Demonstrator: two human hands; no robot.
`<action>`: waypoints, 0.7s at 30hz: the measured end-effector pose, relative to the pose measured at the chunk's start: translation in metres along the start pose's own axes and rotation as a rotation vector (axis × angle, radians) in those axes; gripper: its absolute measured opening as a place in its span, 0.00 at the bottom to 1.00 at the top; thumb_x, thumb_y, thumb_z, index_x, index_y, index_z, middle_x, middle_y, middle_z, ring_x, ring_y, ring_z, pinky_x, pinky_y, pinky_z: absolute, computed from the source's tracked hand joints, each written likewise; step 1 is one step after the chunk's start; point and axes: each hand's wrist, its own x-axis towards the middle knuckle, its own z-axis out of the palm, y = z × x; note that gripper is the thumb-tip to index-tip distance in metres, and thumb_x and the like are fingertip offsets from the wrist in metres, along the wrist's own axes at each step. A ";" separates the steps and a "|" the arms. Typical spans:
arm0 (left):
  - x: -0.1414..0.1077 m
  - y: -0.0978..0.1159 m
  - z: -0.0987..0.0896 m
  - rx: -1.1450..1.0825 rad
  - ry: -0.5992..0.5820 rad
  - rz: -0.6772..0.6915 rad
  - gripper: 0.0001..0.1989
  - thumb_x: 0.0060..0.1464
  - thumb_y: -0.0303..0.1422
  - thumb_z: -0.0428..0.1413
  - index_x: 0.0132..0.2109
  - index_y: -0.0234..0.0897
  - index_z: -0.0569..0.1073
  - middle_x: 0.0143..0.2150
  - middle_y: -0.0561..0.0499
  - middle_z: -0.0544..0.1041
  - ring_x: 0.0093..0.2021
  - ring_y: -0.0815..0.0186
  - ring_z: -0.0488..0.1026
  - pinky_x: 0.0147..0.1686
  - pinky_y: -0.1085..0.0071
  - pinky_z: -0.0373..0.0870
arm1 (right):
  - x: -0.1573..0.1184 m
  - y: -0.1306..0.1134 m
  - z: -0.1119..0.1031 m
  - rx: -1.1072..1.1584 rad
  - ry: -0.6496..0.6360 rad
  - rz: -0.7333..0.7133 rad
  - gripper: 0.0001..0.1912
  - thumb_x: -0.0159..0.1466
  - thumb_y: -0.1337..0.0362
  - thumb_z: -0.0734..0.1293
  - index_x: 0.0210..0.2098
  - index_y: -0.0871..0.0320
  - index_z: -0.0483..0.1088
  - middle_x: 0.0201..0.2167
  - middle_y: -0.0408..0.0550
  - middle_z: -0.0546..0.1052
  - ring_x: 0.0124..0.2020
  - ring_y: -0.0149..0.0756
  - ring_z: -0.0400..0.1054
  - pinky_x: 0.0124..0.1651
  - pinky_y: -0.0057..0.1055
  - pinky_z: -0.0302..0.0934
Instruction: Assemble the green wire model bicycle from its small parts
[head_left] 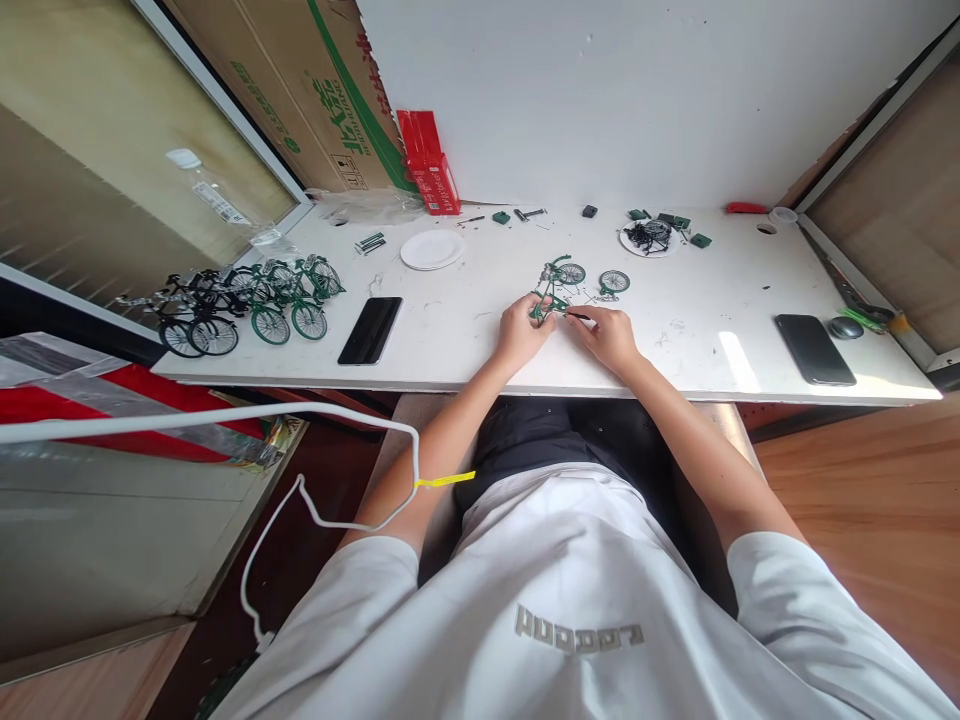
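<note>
A small green model bicycle frame (551, 292) is held near the table's front by my left hand (523, 332), fingers closed round its lower part. My right hand (611, 338) pinches a thin dark tool (579, 316), its tip against or very close to the frame; whether it is a screwdriver I cannot tell. Just beyond the hands lie a spoked model wheel (573, 274) and a second wheel with a green part (614, 282). Fine wire-like bits are scattered between them.
Finished-looking model bicycles (274, 290) stand in a cluster at the left. Phones lie on both sides, one (370, 331) left, one (814, 349) right. Farther back are a white plate (433, 250), a red box (429, 165) and a dish of black parts (628, 247). A white cable (337, 408) crosses the lower left.
</note>
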 end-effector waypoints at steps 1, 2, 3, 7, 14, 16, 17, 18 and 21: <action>0.000 0.001 0.000 0.004 0.000 0.001 0.07 0.64 0.30 0.66 0.48 0.40 0.81 0.57 0.46 0.88 0.32 0.65 0.86 0.36 0.69 0.81 | 0.000 0.000 0.000 -0.002 -0.003 0.002 0.18 0.79 0.54 0.68 0.57 0.52 0.87 0.51 0.50 0.90 0.36 0.44 0.83 0.49 0.38 0.74; 0.000 0.001 0.000 0.008 -0.001 0.001 0.07 0.63 0.30 0.67 0.48 0.41 0.81 0.57 0.45 0.87 0.32 0.65 0.86 0.37 0.69 0.82 | 0.000 -0.001 0.000 -0.004 -0.004 0.004 0.18 0.79 0.54 0.68 0.57 0.52 0.87 0.51 0.50 0.90 0.36 0.44 0.83 0.49 0.38 0.74; 0.000 0.002 0.000 0.011 0.000 0.002 0.07 0.63 0.29 0.67 0.48 0.40 0.81 0.58 0.45 0.87 0.33 0.65 0.86 0.37 0.69 0.82 | 0.000 -0.001 -0.001 -0.005 -0.004 0.005 0.18 0.79 0.54 0.68 0.57 0.52 0.87 0.51 0.50 0.90 0.35 0.43 0.83 0.49 0.38 0.73; 0.000 0.003 -0.001 0.004 0.012 0.023 0.08 0.63 0.29 0.66 0.49 0.40 0.81 0.56 0.45 0.88 0.41 0.61 0.89 0.42 0.69 0.84 | 0.000 -0.003 -0.002 -0.004 -0.004 0.005 0.18 0.79 0.54 0.68 0.58 0.52 0.87 0.51 0.49 0.90 0.35 0.43 0.83 0.49 0.37 0.73; -0.001 0.004 -0.001 -0.046 0.019 0.026 0.12 0.60 0.30 0.68 0.50 0.39 0.82 0.54 0.44 0.88 0.52 0.55 0.89 0.45 0.67 0.87 | 0.001 -0.005 -0.003 -0.003 -0.021 0.024 0.22 0.81 0.49 0.65 0.56 0.53 0.87 0.50 0.52 0.90 0.40 0.48 0.85 0.52 0.40 0.74; -0.001 0.003 -0.001 -0.059 0.022 0.024 0.13 0.60 0.31 0.68 0.51 0.39 0.82 0.54 0.44 0.88 0.52 0.55 0.89 0.45 0.67 0.88 | 0.001 -0.005 -0.004 0.002 -0.026 0.027 0.24 0.81 0.47 0.64 0.55 0.52 0.88 0.50 0.53 0.90 0.41 0.47 0.85 0.51 0.40 0.74; -0.001 0.003 -0.001 -0.064 0.023 0.022 0.13 0.60 0.31 0.68 0.52 0.38 0.82 0.54 0.43 0.88 0.52 0.56 0.89 0.45 0.68 0.87 | 0.001 -0.006 -0.005 0.007 -0.026 0.027 0.25 0.81 0.46 0.64 0.54 0.52 0.88 0.50 0.53 0.90 0.40 0.47 0.84 0.51 0.40 0.73; -0.001 0.003 0.000 -0.066 0.024 0.021 0.13 0.60 0.31 0.68 0.52 0.38 0.82 0.53 0.43 0.88 0.52 0.56 0.88 0.45 0.68 0.87 | 0.001 -0.006 -0.005 0.011 -0.026 0.025 0.26 0.81 0.44 0.63 0.52 0.53 0.88 0.50 0.53 0.90 0.40 0.47 0.84 0.50 0.39 0.73; -0.001 0.001 0.001 -0.063 0.023 0.035 0.13 0.61 0.32 0.68 0.52 0.38 0.82 0.53 0.43 0.87 0.53 0.55 0.88 0.44 0.69 0.86 | 0.002 -0.005 -0.006 0.000 -0.030 0.011 0.32 0.81 0.40 0.60 0.47 0.54 0.88 0.45 0.54 0.90 0.38 0.46 0.81 0.46 0.38 0.70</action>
